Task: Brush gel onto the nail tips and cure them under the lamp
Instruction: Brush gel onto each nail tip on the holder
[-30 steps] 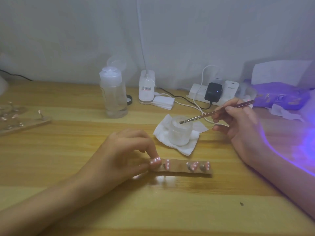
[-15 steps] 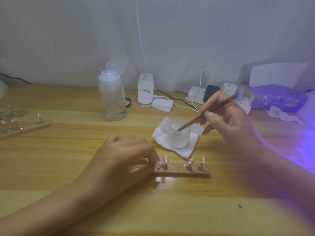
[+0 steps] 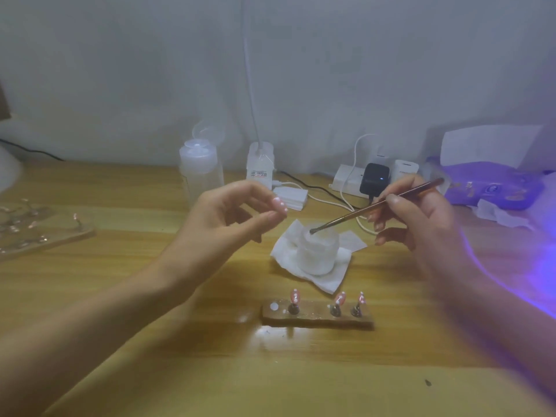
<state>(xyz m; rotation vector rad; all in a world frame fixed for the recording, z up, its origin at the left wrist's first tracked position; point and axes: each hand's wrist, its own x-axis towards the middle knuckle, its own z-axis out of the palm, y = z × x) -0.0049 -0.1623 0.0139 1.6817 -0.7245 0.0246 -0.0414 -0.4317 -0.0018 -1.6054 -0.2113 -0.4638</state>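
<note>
A wooden holder (image 3: 319, 319) lies on the table with three pink nail tips (image 3: 339, 299) standing on it and one bare white spot at its left end. My left hand (image 3: 228, 218) is raised above the table and pinches a pink nail tip (image 3: 279, 205) between thumb and fingers. My right hand (image 3: 418, 218) grips a thin brush (image 3: 376, 206) like a pen. Its tip touches the rim of a small frosted jar (image 3: 319, 251) that stands on a white tissue (image 3: 334, 278).
A clear bottle (image 3: 200, 173) stands at the back, with a white lamp base (image 3: 260, 164), a power strip with plugs (image 3: 373, 177) and cables beside it. A purple packet (image 3: 490, 188) lies at the right, where violet light glows. Another holder board (image 3: 39, 236) lies at the left.
My left hand has lifted off the holder's left end and risen with a nail tip, leaving a bare spot there. My right hand has drawn the brush tip up to the jar's rim.
</note>
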